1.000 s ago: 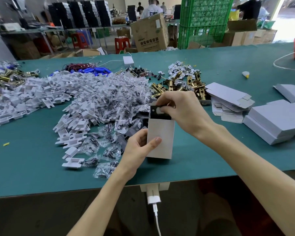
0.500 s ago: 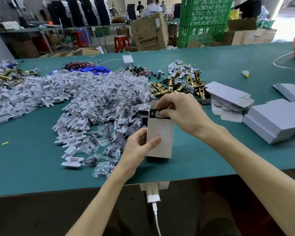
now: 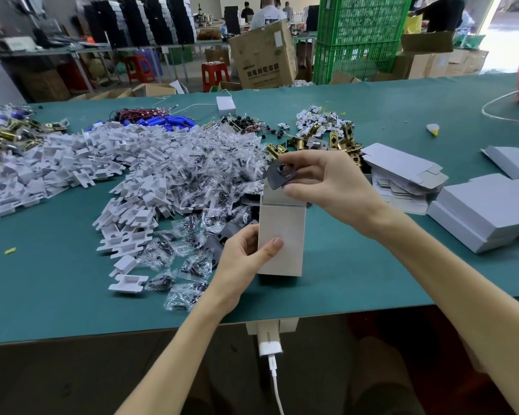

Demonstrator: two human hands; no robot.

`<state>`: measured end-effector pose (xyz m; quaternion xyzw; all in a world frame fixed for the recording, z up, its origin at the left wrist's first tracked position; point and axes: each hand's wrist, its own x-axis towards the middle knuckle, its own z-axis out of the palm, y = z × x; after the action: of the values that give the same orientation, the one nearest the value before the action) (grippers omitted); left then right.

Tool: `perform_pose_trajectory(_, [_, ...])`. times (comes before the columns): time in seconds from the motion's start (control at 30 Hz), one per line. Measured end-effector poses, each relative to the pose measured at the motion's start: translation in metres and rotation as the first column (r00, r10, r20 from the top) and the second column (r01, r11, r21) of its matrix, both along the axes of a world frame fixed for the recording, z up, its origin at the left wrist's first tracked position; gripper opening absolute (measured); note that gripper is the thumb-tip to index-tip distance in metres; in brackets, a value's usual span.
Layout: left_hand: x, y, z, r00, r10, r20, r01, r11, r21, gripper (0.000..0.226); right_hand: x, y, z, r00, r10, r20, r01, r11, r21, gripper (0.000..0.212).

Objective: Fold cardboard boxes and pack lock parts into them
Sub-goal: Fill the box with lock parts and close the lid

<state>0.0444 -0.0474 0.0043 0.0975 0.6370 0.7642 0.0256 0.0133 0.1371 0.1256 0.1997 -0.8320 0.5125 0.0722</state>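
A small white cardboard box (image 3: 282, 235) stands upright near the front edge of the green table (image 3: 57, 289), its top open. My left hand (image 3: 240, 259) grips its lower left side, thumb across the front face. My right hand (image 3: 327, 187) pinches a dark grey lock part (image 3: 277, 176) just above the box's open top, tilted. Behind the box lie clear bags of small dark parts (image 3: 192, 187) and a heap of white plastic inserts (image 3: 81, 163). Brass latch parts (image 3: 318, 142) lie behind my right hand.
Flat unfolded box blanks (image 3: 402, 175) and finished grey boxes (image 3: 486, 211) are stacked at the right. Blue cells and red wires (image 3: 162, 119) lie at the back. A white charger and cable (image 3: 270, 342) hang under the table's front edge. Crates, cartons and people stand beyond the table.
My right hand has lifted from the box's mouth, and the dark part is now above the opening and tilted. The left hand and box have stayed put.
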Motion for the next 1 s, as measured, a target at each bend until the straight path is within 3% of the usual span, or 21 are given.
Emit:
perform_pose_trajectory(0.13, [0.0, 0.0, 0.0, 1.0, -0.002, 0.0, 0.002, 1.0, 0.0, 0.034, 0.003, -0.002, -0.004, 0.955, -0.115, -0.273, 0.164, 0.972, 0.167, 0.031])
perform_pose_trajectory(0.23, [0.0, 0.0, 0.0, 1.0, -0.002, -0.001, 0.002, 1.0, -0.002, 0.036, 0.001, -0.001, -0.005, 0.929, -0.144, -0.34, 0.216, 0.959, 0.182, 0.012])
perform_pose_trajectory(0.43, [0.0, 0.001, 0.001, 1.0, -0.002, 0.002, 0.002, 1.0, 0.001, 0.035, -0.004, 0.0, -0.004, 0.941, -0.115, -0.32, 0.215, 0.93, 0.298, 0.006])
perform_pose_trajectory(0.67, [0.001, 0.0, 0.0, 1.0, -0.008, -0.013, 0.008, 1.0, -0.001, 0.032, -0.006, -0.006, 0.004, 0.963, -0.059, -0.263, 0.178, 0.872, 0.456, 0.015])
perform_pose_trajectory(1.0, [0.0, -0.001, -0.001, 1.0, -0.012, -0.017, 0.012, 1.0, -0.012, 0.034, -0.005, -0.017, 0.004, 0.996, -0.006, -0.085, 0.052, 0.829, 0.557, 0.019])
